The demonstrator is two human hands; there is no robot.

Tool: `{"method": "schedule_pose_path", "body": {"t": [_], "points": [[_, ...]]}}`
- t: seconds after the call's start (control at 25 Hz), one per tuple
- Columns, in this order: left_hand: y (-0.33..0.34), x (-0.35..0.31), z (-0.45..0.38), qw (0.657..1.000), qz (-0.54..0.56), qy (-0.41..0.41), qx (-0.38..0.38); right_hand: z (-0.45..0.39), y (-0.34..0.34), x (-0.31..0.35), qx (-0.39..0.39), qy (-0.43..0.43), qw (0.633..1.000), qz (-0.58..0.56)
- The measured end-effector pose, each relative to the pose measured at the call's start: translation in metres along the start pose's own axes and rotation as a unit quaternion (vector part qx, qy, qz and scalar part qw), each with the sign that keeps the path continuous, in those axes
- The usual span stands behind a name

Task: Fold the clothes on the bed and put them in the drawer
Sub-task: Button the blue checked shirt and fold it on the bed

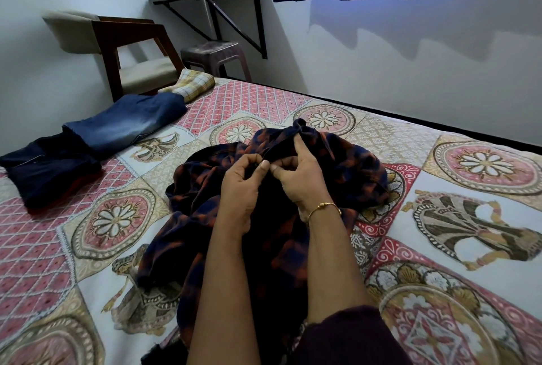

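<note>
A person's left hand [245,180] and right hand [296,171], fingertips meeting, pinch bunched soft fabric of a crumpled navy-and-rust checked shirt [346,165] lying mid-bed on a quilted bedspread patterned with pink lattice and floral medallions [484,165]. At the far left edge lie folded faded blue denim jeans [129,121], a dark navy folded garment [50,171] and a yellow checked cloth [190,84].

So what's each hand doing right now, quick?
Left hand: pinching the dark plaid shirt.
Right hand: gripping the same shirt at a raised fold.
</note>
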State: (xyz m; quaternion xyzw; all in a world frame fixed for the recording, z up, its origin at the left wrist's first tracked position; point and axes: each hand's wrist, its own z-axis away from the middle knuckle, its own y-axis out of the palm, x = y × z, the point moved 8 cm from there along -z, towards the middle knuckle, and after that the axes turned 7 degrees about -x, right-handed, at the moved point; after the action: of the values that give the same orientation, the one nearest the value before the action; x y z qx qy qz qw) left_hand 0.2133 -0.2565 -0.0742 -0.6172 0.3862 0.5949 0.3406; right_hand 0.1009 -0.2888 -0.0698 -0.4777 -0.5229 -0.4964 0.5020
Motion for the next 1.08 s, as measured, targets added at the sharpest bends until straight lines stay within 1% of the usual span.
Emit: {"method": "schedule_pose_path", "body": {"t": [0.08, 0.12, 0.2, 0.28, 0.4, 0.48, 0.6, 0.64, 0.72, 0.8, 0.92, 0.96, 1.04, 1.08], "points": [[0.002, 0.001, 0.002, 0.999, 0.029, -0.012, 0.006, -0.003, 0.001, 0.0, -0.022, 0.009, 1.0, -0.003], [0.002, 0.0, 0.001, 1.0, 0.004, 0.0, 0.002, -0.004, -0.001, -0.001, -0.045, 0.01, 0.999, 0.006], [0.0, -0.009, -0.001, 0.992, -0.11, 0.066, -0.018, -0.008, -0.009, -0.005, -0.104, 0.011, 0.994, 0.018], [0.002, -0.02, -0.001, 0.969, -0.199, 0.142, -0.043, -0.008, -0.016, -0.009, -0.131, 0.02, 0.991, -0.015], [0.01, -0.039, 0.006, 0.929, -0.256, 0.251, -0.088, -0.007, -0.015, -0.018, -0.113, 0.056, 0.984, -0.127], [0.011, -0.046, 0.01, 0.908, -0.272, 0.298, -0.111, -0.004, -0.009, -0.019, -0.085, 0.074, 0.97, -0.217], [0.009, -0.05, 0.011, 0.893, -0.277, 0.323, -0.146, -0.003, -0.003, -0.019, -0.07, 0.088, 0.954, -0.277], [0.008, -0.051, 0.012, 0.887, -0.28, 0.332, -0.155, -0.003, -0.002, -0.019, -0.075, 0.093, 0.951, -0.286], [0.011, -0.048, 0.013, 0.882, -0.292, 0.339, -0.149, -0.003, -0.003, -0.02, -0.095, 0.099, 0.947, -0.291], [0.014, -0.042, 0.012, 0.884, -0.301, 0.332, -0.133, -0.003, -0.005, -0.021, -0.112, 0.101, 0.949, -0.279], [0.013, -0.041, 0.009, 0.889, -0.303, 0.315, -0.135, -0.002, -0.002, -0.019, -0.084, 0.115, 0.951, -0.274], [0.014, -0.041, 0.009, 0.891, -0.308, 0.31, -0.123, -0.001, -0.003, -0.02, -0.084, 0.116, 0.955, -0.259], [0.018, -0.039, 0.009, 0.902, -0.3, 0.301, -0.081, -0.004, -0.01, -0.023, -0.131, 0.104, 0.962, -0.216], [0.017, -0.039, 0.01, 0.911, -0.283, 0.29, -0.077, -0.004, -0.014, -0.022, -0.158, 0.095, 0.961, -0.205]]}}
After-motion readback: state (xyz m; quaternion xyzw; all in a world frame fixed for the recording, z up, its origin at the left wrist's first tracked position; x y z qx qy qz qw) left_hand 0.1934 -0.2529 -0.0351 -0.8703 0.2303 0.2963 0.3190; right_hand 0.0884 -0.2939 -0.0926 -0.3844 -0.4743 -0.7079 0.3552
